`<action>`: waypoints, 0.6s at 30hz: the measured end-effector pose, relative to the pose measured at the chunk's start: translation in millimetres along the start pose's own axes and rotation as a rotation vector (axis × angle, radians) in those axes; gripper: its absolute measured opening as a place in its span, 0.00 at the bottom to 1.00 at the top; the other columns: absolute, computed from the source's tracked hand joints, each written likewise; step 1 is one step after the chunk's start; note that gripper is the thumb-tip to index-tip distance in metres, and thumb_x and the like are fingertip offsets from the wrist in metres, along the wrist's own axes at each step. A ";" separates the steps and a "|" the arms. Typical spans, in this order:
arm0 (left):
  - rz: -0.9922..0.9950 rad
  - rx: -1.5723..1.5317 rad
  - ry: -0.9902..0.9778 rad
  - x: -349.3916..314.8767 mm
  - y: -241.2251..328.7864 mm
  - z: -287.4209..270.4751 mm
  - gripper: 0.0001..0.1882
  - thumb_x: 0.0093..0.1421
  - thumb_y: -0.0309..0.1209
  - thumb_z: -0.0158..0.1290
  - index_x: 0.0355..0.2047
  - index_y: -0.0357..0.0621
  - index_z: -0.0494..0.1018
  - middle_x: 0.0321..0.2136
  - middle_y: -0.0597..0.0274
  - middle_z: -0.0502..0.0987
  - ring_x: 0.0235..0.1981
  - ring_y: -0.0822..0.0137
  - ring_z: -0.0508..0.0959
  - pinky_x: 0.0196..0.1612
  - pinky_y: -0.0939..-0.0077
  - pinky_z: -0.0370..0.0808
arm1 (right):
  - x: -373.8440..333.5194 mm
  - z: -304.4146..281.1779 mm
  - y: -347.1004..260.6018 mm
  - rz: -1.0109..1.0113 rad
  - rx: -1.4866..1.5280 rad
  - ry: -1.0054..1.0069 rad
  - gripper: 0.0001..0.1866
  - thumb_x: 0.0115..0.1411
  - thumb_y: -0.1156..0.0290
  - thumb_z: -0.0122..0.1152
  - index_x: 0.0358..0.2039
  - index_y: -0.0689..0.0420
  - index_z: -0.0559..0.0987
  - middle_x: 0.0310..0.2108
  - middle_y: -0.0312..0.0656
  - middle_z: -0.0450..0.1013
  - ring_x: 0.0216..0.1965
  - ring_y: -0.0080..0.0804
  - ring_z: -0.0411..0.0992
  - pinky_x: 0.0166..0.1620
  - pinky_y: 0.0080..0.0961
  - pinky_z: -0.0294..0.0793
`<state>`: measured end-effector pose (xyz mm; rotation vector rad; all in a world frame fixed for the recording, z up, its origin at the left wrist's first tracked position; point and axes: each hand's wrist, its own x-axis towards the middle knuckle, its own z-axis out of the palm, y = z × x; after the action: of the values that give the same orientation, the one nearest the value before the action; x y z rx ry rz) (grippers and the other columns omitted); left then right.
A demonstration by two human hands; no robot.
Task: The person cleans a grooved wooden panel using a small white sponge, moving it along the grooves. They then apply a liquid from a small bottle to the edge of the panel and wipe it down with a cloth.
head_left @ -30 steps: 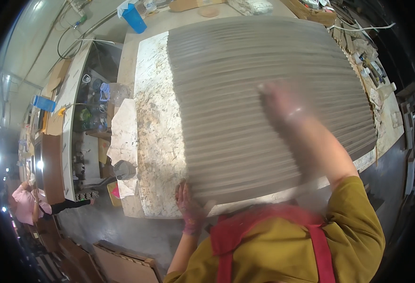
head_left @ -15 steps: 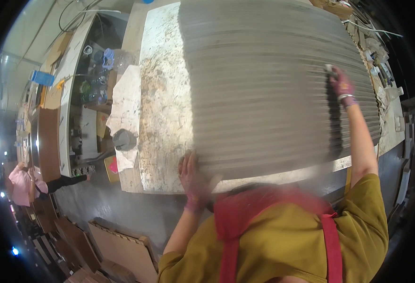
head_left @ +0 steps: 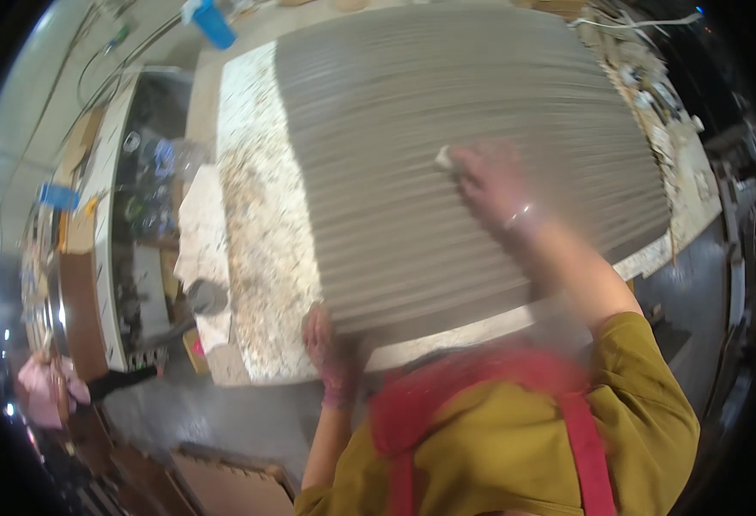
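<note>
While right hand (head_left: pixel 491 185) grasps pale piece (head_left: pixel 444 158), left hand (head_left: pixel 332 353): grip unclear; grey container (head_left: pixel 207 298) left of panel (head_left: pixel 387 224)

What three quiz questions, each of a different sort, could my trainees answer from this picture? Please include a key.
1. True or false: the right hand and left hand meet at one corner of the ridged grey-brown panel.
2. The small piece at the right hand's fingertips is: a) black, b) pale, c) bright red.
3. Which corner of the panel is the left hand at, from the person's side?

Key: 1 false; 2 b; 3 near left.
</note>
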<state>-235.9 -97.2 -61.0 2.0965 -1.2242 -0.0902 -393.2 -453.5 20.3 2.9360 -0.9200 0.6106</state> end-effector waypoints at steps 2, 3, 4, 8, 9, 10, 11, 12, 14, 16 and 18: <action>-0.003 -0.027 0.019 -1.7 8.9 -0.6 0.52 0.42 0.42 0.69 0.65 0.42 0.56 0.63 0.42 0.61 0.63 0.41 0.59 0.65 0.49 0.56 | -5.1 -8.2 55.1 0.245 -0.053 0.038 0.19 0.52 0.64 0.62 0.47 0.43 0.77 0.40 0.41 0.76 0.42 0.42 0.73 0.50 0.44 0.63; -0.034 -0.018 0.005 -1.4 14.1 -2.2 0.51 0.43 0.39 0.69 0.65 0.41 0.55 0.63 0.41 0.60 0.63 0.42 0.59 0.65 0.49 0.55 | -7.1 -20.9 53.6 0.165 -0.124 0.131 0.18 0.51 0.64 0.62 0.46 0.43 0.77 0.39 0.41 0.77 0.42 0.41 0.73 0.50 0.44 0.64; -0.019 0.003 0.001 -1.9 15.1 -2.5 0.50 0.43 0.36 0.68 0.65 0.41 0.55 0.63 0.41 0.60 0.63 0.42 0.59 0.65 0.49 0.55 | -2.4 -29.8 41.7 0.078 -0.192 0.225 0.18 0.51 0.63 0.62 0.45 0.44 0.77 0.38 0.41 0.77 0.41 0.41 0.73 0.50 0.45 0.64; -0.020 0.041 -0.061 -3.1 11.9 0.7 0.49 0.45 0.34 0.66 0.66 0.38 0.54 0.64 0.41 0.59 0.64 0.41 0.57 0.66 0.49 0.54 | 13.7 18.4 -35.8 -0.123 0.141 0.088 0.17 0.52 0.60 0.61 0.44 0.46 0.77 0.36 0.40 0.76 0.42 0.36 0.72 0.55 0.45 0.63; -0.015 0.077 -0.074 -2.4 9.7 0.8 0.49 0.45 0.33 0.65 0.66 0.37 0.53 0.64 0.41 0.58 0.65 0.40 0.57 0.66 0.49 0.53 | 13.3 26.8 -38.8 -0.014 0.401 -0.058 0.16 0.56 0.58 0.59 0.44 0.47 0.77 0.38 0.40 0.76 0.43 0.37 0.72 0.57 0.44 0.62; -0.014 0.101 -0.065 -4.0 3.7 -0.6 0.49 0.45 0.33 0.65 0.66 0.37 0.53 0.64 0.41 0.58 0.65 0.40 0.57 0.66 0.49 0.53 | 14.4 36.1 -45.8 0.126 0.653 -0.173 0.16 0.59 0.56 0.58 0.45 0.48 0.77 0.40 0.41 0.77 0.45 0.37 0.71 0.59 0.43 0.61; -0.012 0.096 -0.078 -6.4 -2.9 3.2 0.49 0.46 0.34 0.64 0.66 0.36 0.53 0.64 0.40 0.58 0.65 0.40 0.57 0.67 0.50 0.52 | 7.9 41.3 -23.0 0.091 0.476 -0.116 0.16 0.62 0.56 0.55 0.47 0.48 0.76 0.42 0.41 0.77 0.45 0.38 0.71 0.60 0.43 0.60; -0.025 0.109 -0.081 -10.7 -7.3 -0.5 0.49 0.46 0.34 0.63 0.66 0.36 0.53 0.64 0.40 0.58 0.65 0.40 0.56 0.67 0.50 0.52 | 5.5 48.0 -4.6 0.042 0.317 -0.059 0.16 0.65 0.56 0.52 0.49 0.48 0.76 0.45 0.40 0.77 0.46 0.39 0.71 0.61 0.42 0.59; -0.019 0.108 -0.128 -12.2 -12.2 -9.4 0.39 0.60 0.36 0.54 0.67 0.34 0.50 0.64 0.40 0.59 0.66 0.45 0.58 0.68 0.55 0.51 | -8.2 32.7 72.7 0.170 0.109 0.000 0.18 0.63 0.58 0.54 0.52 0.47 0.75 0.46 0.43 0.76 0.48 0.42 0.72 0.58 0.43 0.62; -0.404 -0.421 0.044 16.1 10.6 -18.8 0.31 0.60 0.29 0.53 0.62 0.30 0.58 0.61 0.43 0.64 0.64 0.49 0.61 0.66 0.60 0.57 | -35.5 9.8 171.5 0.374 -0.123 0.038 0.21 0.61 0.60 0.56 0.55 0.45 0.74 0.48 0.45 0.75 0.49 0.46 0.72 0.55 0.43 0.65; -0.297 -0.335 0.128 43.3 21.0 -32.0 0.24 0.64 0.27 0.49 0.58 0.26 0.62 0.59 0.45 0.67 0.62 0.52 0.65 0.64 0.65 0.60 | -45.6 -17.4 218.4 0.483 -0.262 0.059 0.25 0.58 0.62 0.58 0.58 0.44 0.73 0.49 0.47 0.74 0.50 0.50 0.72 0.52 0.43 0.68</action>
<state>-215.2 -120.9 -12.5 1.9383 -0.7572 -0.2714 -553.9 -607.3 -4.2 2.4581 -1.5806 0.5281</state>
